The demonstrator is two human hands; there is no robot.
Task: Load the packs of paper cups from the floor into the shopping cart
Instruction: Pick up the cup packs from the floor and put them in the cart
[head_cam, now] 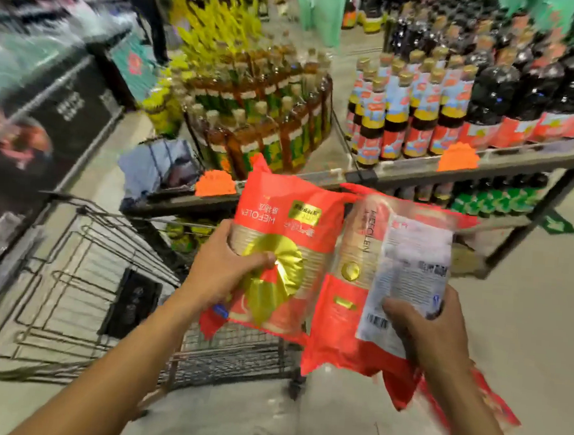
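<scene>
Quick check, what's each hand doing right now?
Left hand: grips the left pack of paper cups, fingers curled round it.
Right hand: grips the right pack of paper cups at its lower end.

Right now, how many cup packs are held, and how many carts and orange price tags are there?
Held packs of paper cups: 2, left pack in the left hand, right pack in the right hand
Shopping cart: 1
Orange price tags: 2
Total: 5

Dim store light, heavy motion blur (esp. edges).
</scene>
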